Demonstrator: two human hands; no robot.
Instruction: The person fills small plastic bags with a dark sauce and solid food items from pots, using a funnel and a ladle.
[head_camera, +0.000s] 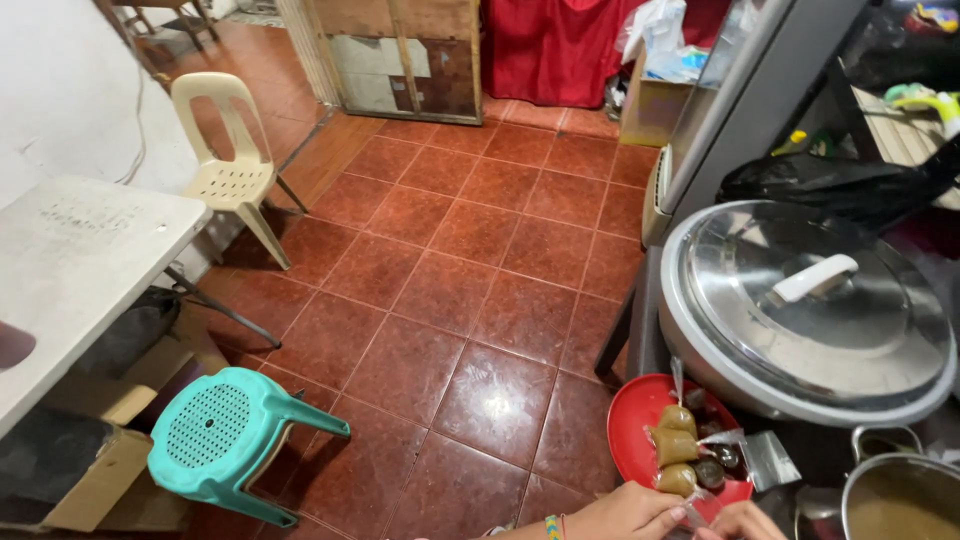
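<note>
Red-brown floor tiles (450, 290) are spreading below you; both your left hand (630, 515) and right hand (738, 522) are pinching a soft, slippery clear plastic strip of brown sweets (677, 448) over the round red plastic plate (630, 425); grip near a knot.

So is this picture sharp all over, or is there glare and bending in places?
In the head view, glare streaks the big steel lid and the glossy floor tiles; straight edges bow outward near the borders, a wide-lens effect; the left hand and right hand are cut off by the bottom edge and slightly soft.
</note>
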